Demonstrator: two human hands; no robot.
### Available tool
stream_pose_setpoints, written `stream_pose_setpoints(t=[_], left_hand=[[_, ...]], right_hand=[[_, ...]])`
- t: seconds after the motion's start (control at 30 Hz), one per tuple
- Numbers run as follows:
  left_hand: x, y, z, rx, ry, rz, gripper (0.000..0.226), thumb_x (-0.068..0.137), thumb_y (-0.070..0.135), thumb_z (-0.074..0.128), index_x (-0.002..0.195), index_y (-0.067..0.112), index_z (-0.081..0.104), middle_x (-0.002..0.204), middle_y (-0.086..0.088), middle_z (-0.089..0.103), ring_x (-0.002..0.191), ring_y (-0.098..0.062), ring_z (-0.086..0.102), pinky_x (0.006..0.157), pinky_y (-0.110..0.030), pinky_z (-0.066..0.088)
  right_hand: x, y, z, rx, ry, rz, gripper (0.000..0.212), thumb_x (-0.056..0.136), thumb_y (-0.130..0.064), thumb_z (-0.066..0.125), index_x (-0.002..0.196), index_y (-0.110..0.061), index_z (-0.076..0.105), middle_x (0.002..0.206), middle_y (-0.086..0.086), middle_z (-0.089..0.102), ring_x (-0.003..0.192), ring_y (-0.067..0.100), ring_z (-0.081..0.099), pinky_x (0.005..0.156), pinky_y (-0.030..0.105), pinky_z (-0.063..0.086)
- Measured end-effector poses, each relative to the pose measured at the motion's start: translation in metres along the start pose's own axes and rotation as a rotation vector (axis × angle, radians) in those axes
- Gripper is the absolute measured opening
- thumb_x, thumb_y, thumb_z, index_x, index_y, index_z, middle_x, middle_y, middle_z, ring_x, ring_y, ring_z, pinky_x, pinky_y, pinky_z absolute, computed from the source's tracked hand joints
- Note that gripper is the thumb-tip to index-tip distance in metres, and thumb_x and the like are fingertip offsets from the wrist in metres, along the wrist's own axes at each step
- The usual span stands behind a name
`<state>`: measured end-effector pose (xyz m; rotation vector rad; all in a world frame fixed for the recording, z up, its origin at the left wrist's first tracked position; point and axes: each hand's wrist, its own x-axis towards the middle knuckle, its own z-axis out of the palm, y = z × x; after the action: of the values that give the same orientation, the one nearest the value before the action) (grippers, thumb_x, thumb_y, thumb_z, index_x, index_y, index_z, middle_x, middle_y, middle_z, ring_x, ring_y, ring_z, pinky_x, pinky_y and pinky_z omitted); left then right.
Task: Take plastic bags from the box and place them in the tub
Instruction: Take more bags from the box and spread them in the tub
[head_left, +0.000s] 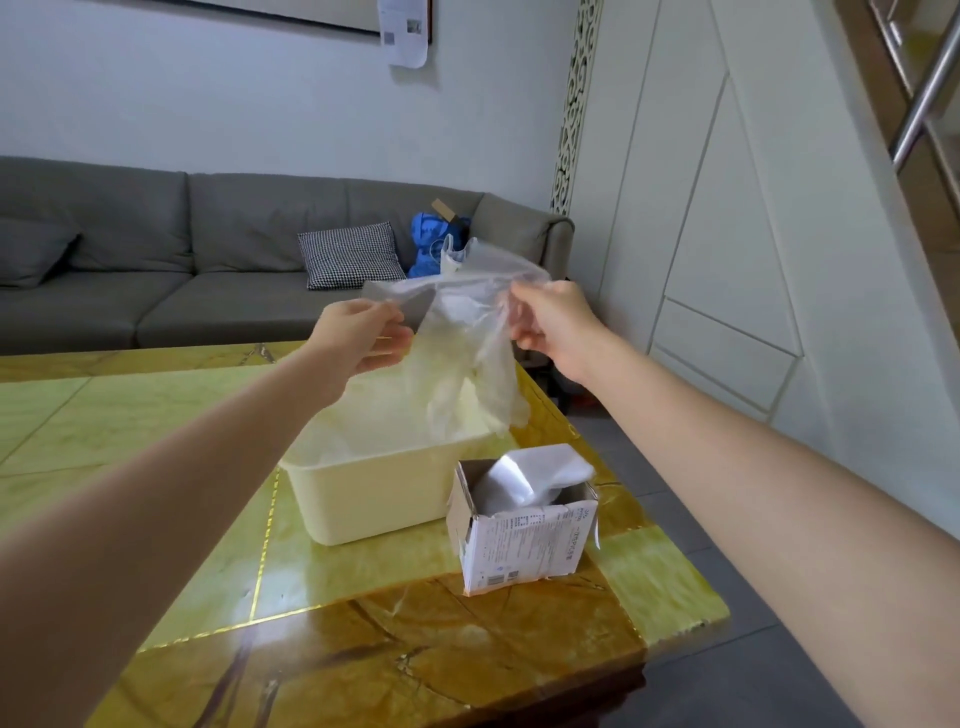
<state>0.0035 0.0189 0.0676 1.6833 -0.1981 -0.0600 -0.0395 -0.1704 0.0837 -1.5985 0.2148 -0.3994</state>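
Left hand (363, 335) and right hand (550, 325) raised above the tub (374, 493), each pinching a top corner of one clear bag (467, 358). Bag stretched between them, hanging crumpled, lower end just over the tub's far right rim. More clear plastic already inside the tub. Box (519, 540) near right of the tub, just beside it, top torn open, another bag sticking up. Both on the table (363, 649). Sofa (156, 270) far behind.
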Motion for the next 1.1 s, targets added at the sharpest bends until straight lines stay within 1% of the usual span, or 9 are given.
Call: stream_pose_setpoints(t=[0.13,0.3,0.53,0.63,0.8,0.87,0.97,1.03,1.1], left_hand=[[0.020,-0.022,-0.016,1.117,-0.089,0.346,0.044,0.094,0.017,0.048,0.137,0.011,0.043,0.146,-0.010,0.039,0.133,-0.027,0.037,0.107,-0.035,0.031],[0.047,-0.047,-0.019,1.582,-0.235,0.475,0.059,0.097,0.020,0.035,0.151,0.019,0.009,0.159,0.001,-0.002,0.146,-0.019,-0.002,0.117,-0.033,0.011],[0.086,-0.084,-0.023,1.603,-0.393,0.332,0.062,0.097,0.016,0.035,0.150,0.018,0.004,0.159,-0.004,0.002,0.145,-0.020,0.010,0.117,-0.035,0.017],[0.078,-0.090,-0.034,1.443,-0.411,0.263,0.044,0.099,0.022,0.035,0.142,0.015,0.036,0.146,-0.006,0.038,0.133,-0.023,0.038,0.106,-0.030,0.031],[0.069,-0.079,-0.058,1.272,-0.465,0.337,0.045,0.084,0.010,0.060,0.124,-0.010,0.053,0.129,-0.016,0.054,0.113,-0.018,0.056,0.092,-0.019,0.038],[0.083,-0.096,-0.070,1.394,-0.433,0.451,0.042,0.076,0.031,0.055,0.111,0.009,0.065,0.105,-0.005,0.063,0.092,-0.014,0.060,0.085,-0.021,0.045],[0.120,-0.143,-0.085,1.503,-0.447,0.178,0.045,0.071,0.055,0.059,0.113,0.058,0.042,0.125,0.005,0.057,0.105,-0.016,0.057,0.094,-0.036,0.048],[0.096,-0.117,-0.074,1.497,-0.482,0.007,0.042,0.086,0.034,0.057,0.127,0.033,0.049,0.130,-0.001,0.054,0.115,-0.021,0.054,0.099,-0.034,0.044],[0.077,-0.085,-0.057,1.439,-0.531,-0.022,0.038,0.093,0.014,0.047,0.131,0.015,0.050,0.132,-0.003,0.053,0.121,-0.022,0.051,0.098,-0.028,0.040]], right_hand=[[0.019,0.003,0.012,0.232,0.166,0.083,0.026,0.100,-0.020,0.043,0.076,-0.014,0.052,0.049,-0.002,0.043,0.045,0.011,0.038,0.049,0.023,0.033],[0.044,0.038,0.037,0.261,0.123,0.273,0.025,0.090,0.004,0.041,0.071,-0.009,0.050,0.041,0.001,0.047,0.033,0.010,0.038,0.033,0.010,0.022],[0.080,0.085,0.080,0.193,-0.069,0.449,0.020,0.095,-0.013,0.046,0.078,-0.015,0.055,0.070,0.006,0.058,0.050,0.013,0.049,0.037,0.017,0.037],[0.085,0.099,0.093,0.097,-0.132,0.491,0.023,0.095,-0.004,0.040,0.078,-0.010,0.054,0.060,0.006,0.060,0.049,0.014,0.056,0.041,0.021,0.049],[0.081,0.108,0.104,-0.096,-0.165,0.469,0.024,0.091,0.009,0.038,0.079,-0.005,0.053,0.062,0.007,0.057,0.043,0.012,0.058,0.039,0.021,0.049],[0.078,0.110,0.104,-0.203,-0.188,0.439,0.024,0.090,0.011,0.040,0.075,-0.006,0.049,0.064,0.006,0.054,0.037,0.009,0.054,0.033,0.015,0.043],[0.077,0.114,0.107,-0.357,-0.196,0.382,0.017,0.087,0.011,0.042,0.087,-0.003,0.052,0.084,0.014,0.062,0.060,0.022,0.063,0.048,0.024,0.055],[0.077,0.113,0.109,-0.433,-0.177,0.369,0.026,0.086,0.012,0.041,0.107,0.000,0.052,0.106,0.022,0.063,0.071,0.035,0.068,0.055,0.035,0.059],[0.075,0.109,0.108,-0.440,-0.144,0.378,0.033,0.089,0.012,0.039,0.119,0.002,0.047,0.109,0.025,0.056,0.066,0.039,0.065,0.038,0.033,0.052]])
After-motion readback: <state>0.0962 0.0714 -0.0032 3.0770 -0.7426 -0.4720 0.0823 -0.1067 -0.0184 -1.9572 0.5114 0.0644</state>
